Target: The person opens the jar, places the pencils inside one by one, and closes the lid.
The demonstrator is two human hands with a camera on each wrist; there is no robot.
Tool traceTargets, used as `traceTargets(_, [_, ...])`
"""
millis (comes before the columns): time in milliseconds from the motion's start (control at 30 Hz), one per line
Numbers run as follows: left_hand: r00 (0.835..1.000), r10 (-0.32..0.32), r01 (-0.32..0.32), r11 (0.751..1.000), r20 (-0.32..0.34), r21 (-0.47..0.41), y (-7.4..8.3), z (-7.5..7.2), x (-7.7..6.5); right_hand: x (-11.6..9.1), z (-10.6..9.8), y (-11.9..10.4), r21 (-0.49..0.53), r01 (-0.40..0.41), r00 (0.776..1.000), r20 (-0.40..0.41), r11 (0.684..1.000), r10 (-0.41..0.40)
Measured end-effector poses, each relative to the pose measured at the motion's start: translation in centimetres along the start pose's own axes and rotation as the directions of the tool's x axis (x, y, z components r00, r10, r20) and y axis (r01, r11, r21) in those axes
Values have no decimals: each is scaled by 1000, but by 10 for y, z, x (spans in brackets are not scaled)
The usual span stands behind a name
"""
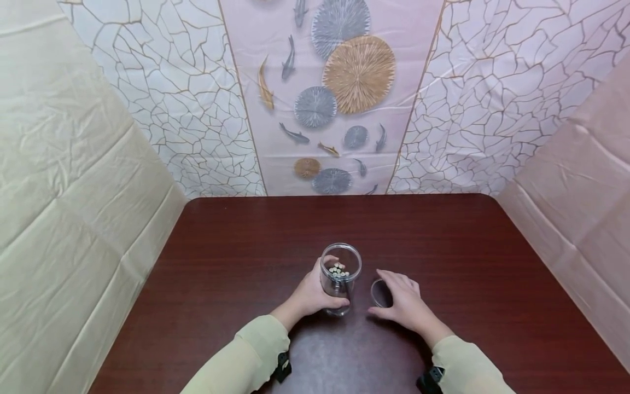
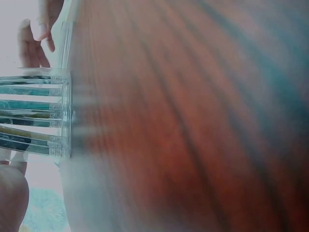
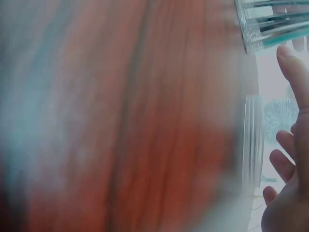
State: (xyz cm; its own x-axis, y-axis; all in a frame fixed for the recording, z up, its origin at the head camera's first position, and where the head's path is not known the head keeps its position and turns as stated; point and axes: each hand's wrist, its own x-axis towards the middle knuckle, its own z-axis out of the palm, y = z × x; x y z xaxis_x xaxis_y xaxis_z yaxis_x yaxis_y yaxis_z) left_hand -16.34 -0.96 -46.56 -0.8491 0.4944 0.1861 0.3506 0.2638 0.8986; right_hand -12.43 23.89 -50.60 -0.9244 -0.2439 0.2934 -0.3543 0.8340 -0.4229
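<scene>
A clear, tall jar [image 1: 337, 290] stands near the middle of the table, its round mouth uncovered. Several small pale round pieces [image 1: 337, 270] show inside it; their exact kind is hard to make out. My left hand [image 1: 312, 291] grips the jar from the left, thumb in front and fingers behind. To the right of the jar, a clear round lid [image 1: 378, 294] is at the table top. My right hand [image 1: 404, 302] curves loosely about the lid, thumb and fingers spread. In the right wrist view, a gap shows between the fingers and the ribbed lid [image 3: 253, 145].
The dark red-brown wooden table [image 1: 315, 221] spreads beyond both hands. Pale creased cloth [image 1: 74, 191] hangs at the sides, and a patterned cloth [image 1: 325, 109] rises behind the far edge. Dark bands [image 1: 282, 368] sit under both sleeves at the wrists.
</scene>
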Motion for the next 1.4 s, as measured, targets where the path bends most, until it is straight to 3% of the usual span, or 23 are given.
traceTargets(100, [1000, 12, -12, 1000, -5, 2, 6, -2, -1, -2, 0, 3, -14, -29, 1000, 4, 999, 29])
traceTargets(333, [1000, 8, -8, 1000, 2, -23, -26, 6, 6, -5, 1, 7, -33, -99, 995, 24, 995, 99])
traceTargets(1000, [1000, 22, -22, 999, -2, -42, -23, 7, 5, -8, 1, 13, -75, -172, 983, 45, 982, 176])
traceTargets(1400, [1000, 8, -8, 999, 5, -41, -23, 6, 5, -4, 0, 13, -10, -196, 980, 22, 981, 196])
